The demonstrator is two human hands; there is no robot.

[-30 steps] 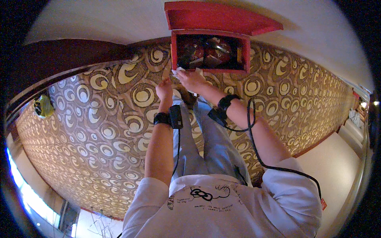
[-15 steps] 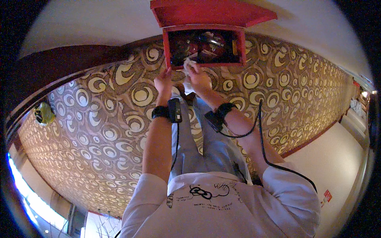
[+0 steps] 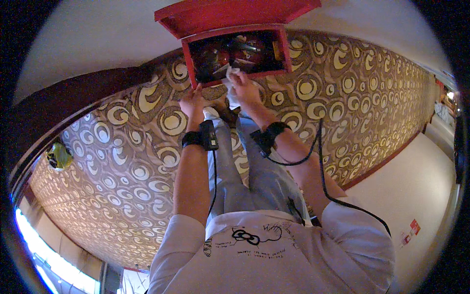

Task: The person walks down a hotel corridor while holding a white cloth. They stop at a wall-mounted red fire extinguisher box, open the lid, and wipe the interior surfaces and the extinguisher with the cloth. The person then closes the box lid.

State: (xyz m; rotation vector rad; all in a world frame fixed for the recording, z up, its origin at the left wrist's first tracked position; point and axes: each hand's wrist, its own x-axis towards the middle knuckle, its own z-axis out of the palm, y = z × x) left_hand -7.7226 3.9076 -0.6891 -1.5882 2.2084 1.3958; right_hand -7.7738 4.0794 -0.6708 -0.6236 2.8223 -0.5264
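Observation:
A red box [image 3: 190, 63] stands open in front of me at the top of the view, its red lid [image 3: 240, 18] tilted up at the back. Dark and shiny things [image 3: 245, 46] lie inside it, too dim to name. My left hand [image 3: 193, 102] has its fingers closed at the near left corner of the box. Just right of it, my right hand [image 3: 246, 90] pinches a crumpled white cloth [image 3: 233, 98] against the box's front rim. Part of the cloth hangs below the fingers; the rest sticks up over the rim.
Patterned carpet [image 3: 122, 161] with swirls and circles surrounds my legs. A dark, curved furniture edge [image 3: 88, 81] runs along the left. Far left on the carpet lies a yellow-green bag-like thing [image 3: 59, 157]. Black cables [image 3: 320, 166] run from the wrist devices along my arms.
The box has shifted left and up in the view and looks slightly turned. Both hands stay at its front edge, and the right hand still holds the white cloth.

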